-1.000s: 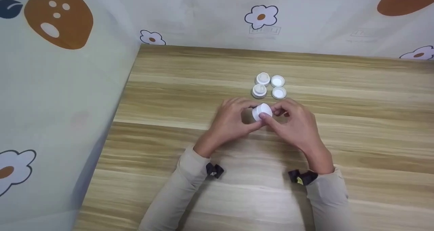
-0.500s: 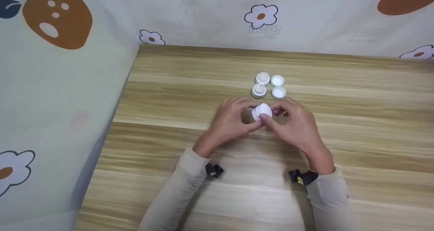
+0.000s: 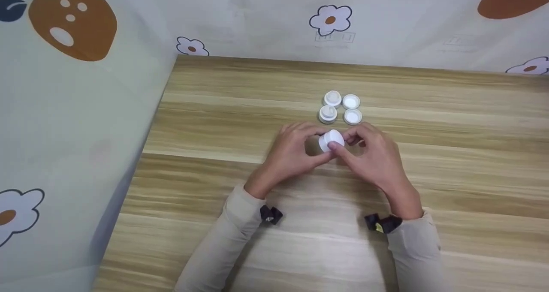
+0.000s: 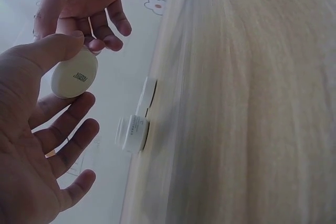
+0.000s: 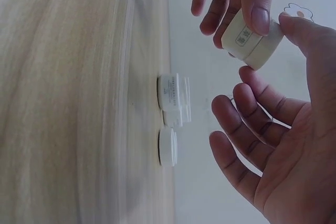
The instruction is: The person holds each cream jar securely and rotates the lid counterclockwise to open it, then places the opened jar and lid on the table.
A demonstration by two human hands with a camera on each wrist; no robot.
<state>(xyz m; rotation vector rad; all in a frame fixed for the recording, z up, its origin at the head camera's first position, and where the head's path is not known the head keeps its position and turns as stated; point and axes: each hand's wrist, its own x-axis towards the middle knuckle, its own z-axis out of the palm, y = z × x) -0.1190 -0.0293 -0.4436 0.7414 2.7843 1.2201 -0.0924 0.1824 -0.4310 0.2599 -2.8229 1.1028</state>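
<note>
Jar pinched between both hands, its underside hidden overhead.

Small jar between left hand and right hand, two open jars and two lids just behind on the table

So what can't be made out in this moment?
- Jar contents: lid on, no view sees inside.
- Label on the jar's base: left wrist view, print too small to read.
- Whether the lid is screwed tight: head view, fingers of the left hand and right hand cover the seam.
</note>
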